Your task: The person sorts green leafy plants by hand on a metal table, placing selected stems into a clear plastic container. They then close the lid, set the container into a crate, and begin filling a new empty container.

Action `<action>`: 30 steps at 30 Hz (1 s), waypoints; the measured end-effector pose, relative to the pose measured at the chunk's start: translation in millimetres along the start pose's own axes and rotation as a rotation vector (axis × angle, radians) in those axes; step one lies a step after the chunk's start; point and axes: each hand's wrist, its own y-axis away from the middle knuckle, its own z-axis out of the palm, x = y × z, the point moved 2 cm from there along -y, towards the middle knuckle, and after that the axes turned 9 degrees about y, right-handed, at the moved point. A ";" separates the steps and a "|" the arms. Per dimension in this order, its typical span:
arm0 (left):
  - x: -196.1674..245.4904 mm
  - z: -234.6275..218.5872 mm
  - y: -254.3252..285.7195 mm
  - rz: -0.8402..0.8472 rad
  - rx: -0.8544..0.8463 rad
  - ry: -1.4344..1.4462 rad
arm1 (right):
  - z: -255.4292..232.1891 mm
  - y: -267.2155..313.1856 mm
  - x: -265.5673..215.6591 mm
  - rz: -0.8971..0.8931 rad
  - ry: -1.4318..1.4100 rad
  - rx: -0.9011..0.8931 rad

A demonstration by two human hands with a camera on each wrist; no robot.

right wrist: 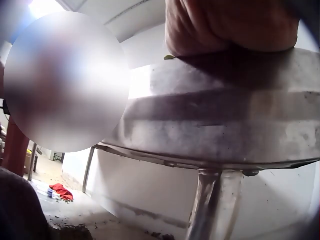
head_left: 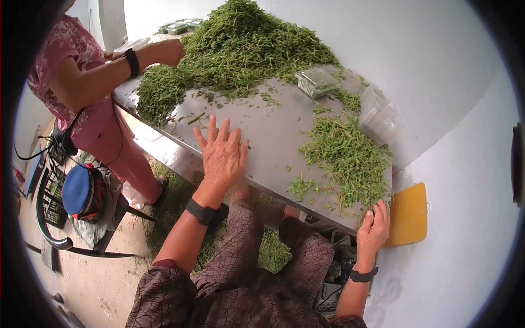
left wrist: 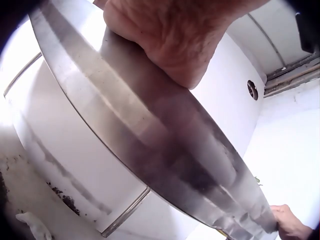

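Observation:
My left hand (head_left: 223, 156) rests with fingers spread on the steel table (head_left: 262, 128) near its front edge, holding nothing. In the left wrist view, the heel of that palm (left wrist: 170, 45) presses on the table's rim. My right hand (head_left: 374, 228) rests at the table's right front corner, beside a small heap of leafy green stems (head_left: 347, 156). The right wrist view has the base of this hand (right wrist: 230, 25) on the metal edge, its fingers hidden there. Beyond the left hand rises a big mound of the same greens (head_left: 251, 46).
A clear plastic box (head_left: 317, 82) stands behind the small heap, and stacked clear containers (head_left: 379, 116) lie by the wall. A yellow board (head_left: 407, 215) leans at the right. Another person (head_left: 82, 76) reaches into the mound at left, near a chair holding a blue cap (head_left: 82, 188).

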 end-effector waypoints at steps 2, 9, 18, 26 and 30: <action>2.0 -2.4 -1.3 -0.043 -0.043 -0.042 | 1.1 3.8 0.3 -0.045 0.087 0.015; -5.3 3.1 -3.8 -0.023 -0.165 0.060 | 1.2 3.8 -2.3 -0.042 0.082 0.032; -10.3 6.5 -12.6 0.040 -0.295 0.213 | 5.3 3.9 1.0 -0.020 0.118 0.048; -18.6 8.7 -31.6 0.001 -0.254 0.660 | 2.0 4.2 -2.3 0.017 0.110 0.015; -6.2 15.0 -19.6 0.162 -0.219 0.287 | -7.1 -4.6 5.0 -0.017 0.041 -0.047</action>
